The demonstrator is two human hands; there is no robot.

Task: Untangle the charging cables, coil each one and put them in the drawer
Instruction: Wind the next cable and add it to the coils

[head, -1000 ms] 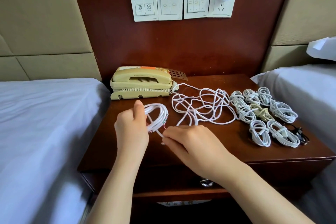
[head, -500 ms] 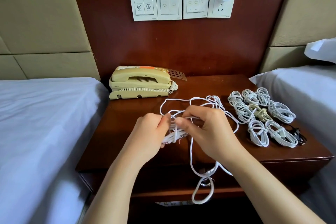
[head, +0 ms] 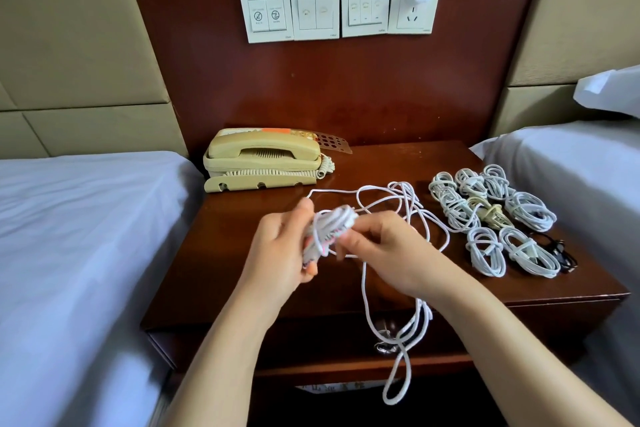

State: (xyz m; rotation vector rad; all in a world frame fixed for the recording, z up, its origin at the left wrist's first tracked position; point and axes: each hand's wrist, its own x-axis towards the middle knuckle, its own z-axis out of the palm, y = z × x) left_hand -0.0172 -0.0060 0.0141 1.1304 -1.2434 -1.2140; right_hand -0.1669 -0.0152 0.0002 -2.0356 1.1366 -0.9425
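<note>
White cable coil (head: 334, 225), long axis roughly upright, gripped in the curled left hand (head: 277, 253) above the counter (head: 214, 253); the right hand (head: 391, 253), immediately to its right, pinches the loose strand (head: 364, 288) trailing down past the front edge.

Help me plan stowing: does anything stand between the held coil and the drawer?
Yes. The drawer looks shut, and the loose tail of the coil hangs over the nightstand edge across the drawer front.
</note>
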